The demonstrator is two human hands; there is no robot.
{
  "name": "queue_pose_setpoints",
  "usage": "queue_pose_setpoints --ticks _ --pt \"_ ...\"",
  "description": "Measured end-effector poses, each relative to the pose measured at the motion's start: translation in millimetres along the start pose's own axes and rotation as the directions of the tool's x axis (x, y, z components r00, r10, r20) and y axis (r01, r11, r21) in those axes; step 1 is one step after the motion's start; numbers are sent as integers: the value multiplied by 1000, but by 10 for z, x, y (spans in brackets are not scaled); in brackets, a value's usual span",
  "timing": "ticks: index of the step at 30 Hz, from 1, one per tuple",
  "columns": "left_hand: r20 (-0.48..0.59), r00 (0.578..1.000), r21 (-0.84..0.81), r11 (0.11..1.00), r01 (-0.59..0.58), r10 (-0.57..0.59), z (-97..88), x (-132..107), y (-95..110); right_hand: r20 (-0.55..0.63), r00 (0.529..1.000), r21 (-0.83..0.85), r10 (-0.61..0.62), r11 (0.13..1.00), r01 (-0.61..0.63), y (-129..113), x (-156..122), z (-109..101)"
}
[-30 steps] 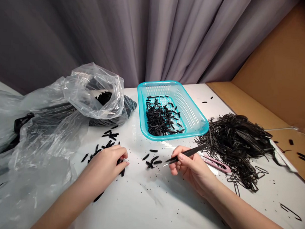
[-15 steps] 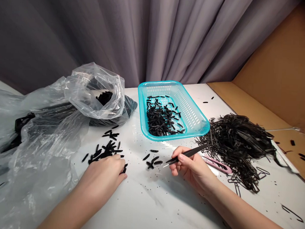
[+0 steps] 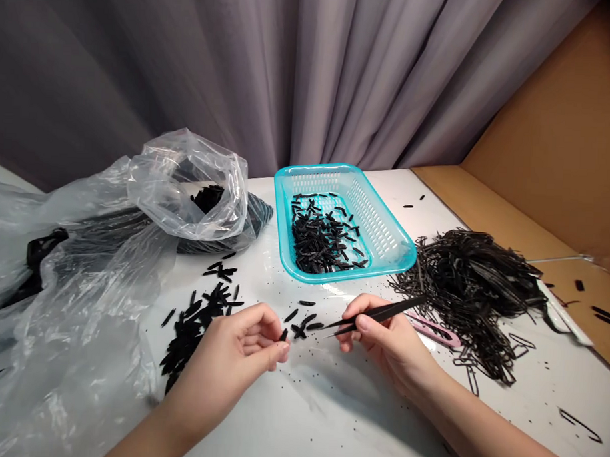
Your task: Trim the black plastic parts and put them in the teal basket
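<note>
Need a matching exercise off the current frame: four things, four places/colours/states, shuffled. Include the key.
Things:
1. tweezers
2. basket
3. pink tool
4. plastic bag with the round mouth

Places, colours, states:
A. between the right hand and the tangled dark heap
B. transparent, mouth open
C. turquoise, with slotted walls
D. gripped in the right hand

Pairs: 1-D, 2-C, 3-A, 4-B
</note>
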State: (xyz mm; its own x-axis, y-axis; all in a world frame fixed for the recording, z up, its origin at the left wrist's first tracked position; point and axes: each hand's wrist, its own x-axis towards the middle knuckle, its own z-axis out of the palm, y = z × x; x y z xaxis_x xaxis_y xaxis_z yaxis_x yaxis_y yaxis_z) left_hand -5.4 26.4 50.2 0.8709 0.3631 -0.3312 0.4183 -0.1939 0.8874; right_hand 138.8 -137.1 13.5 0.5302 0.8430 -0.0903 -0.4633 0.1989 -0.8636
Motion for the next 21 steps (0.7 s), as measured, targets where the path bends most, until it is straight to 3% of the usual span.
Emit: queue_pose_setpoints --ticks 3,7,10,15,21 --pt "36 999 -199 980 -22 30 111 3 -54 9 999 -48 -47 998 47 -1 -28 -13" --pt "89 994 -309 951 -29 60 181 18 -98 29 996 -154 -81 984 84 -1 -69 -27" --pt "89 994 -347 938 -26 61 198 28 -110 66 988 -280 -142 947 155 -32 -93 -10" --pt "84 994 -351 936 -32 66 215 15 -125 229 951 -513 -209 804 300 -63 -122 7" --pt "87 995 -393 919 -9 47 227 6 -148 346 902 -569 -258 707 420 -22 -134 6"
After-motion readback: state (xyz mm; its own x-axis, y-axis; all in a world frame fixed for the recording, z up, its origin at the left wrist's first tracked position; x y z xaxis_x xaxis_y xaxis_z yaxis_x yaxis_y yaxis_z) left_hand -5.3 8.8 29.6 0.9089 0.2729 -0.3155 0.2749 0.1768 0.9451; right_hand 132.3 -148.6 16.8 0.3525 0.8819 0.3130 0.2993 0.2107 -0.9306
